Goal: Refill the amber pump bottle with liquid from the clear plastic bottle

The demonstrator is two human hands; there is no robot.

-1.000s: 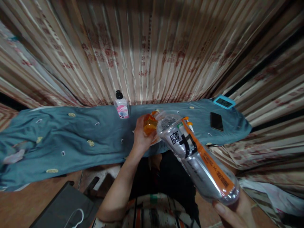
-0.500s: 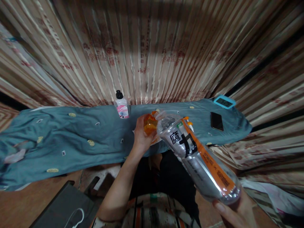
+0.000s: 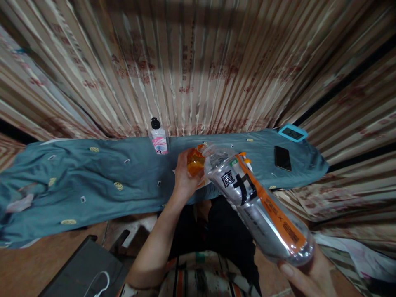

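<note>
My left hand (image 3: 183,175) is closed around an orange see-through container (image 3: 196,160), whose lower part is hidden by my fingers. A large clear plastic drink bottle (image 3: 253,200) with a silver and orange label lies tilted across the view, its neck at the container's mouth. At the bottle's base, my right hand (image 3: 305,276) grips it, thumb on the near side. Whether liquid runs between the two cannot be made out. Behind the bottle's shoulder, a small orange and white object (image 3: 246,161) shows in part.
A teal cloth (image 3: 102,177) covers the narrow table. On it stand a black-capped bottle (image 3: 159,140) at the back and, to the right, a phone (image 3: 282,158) and a blue-framed digital clock (image 3: 293,133). A pleated curtain (image 3: 185,62) hangs behind; a dark stool (image 3: 83,268) is lower left.
</note>
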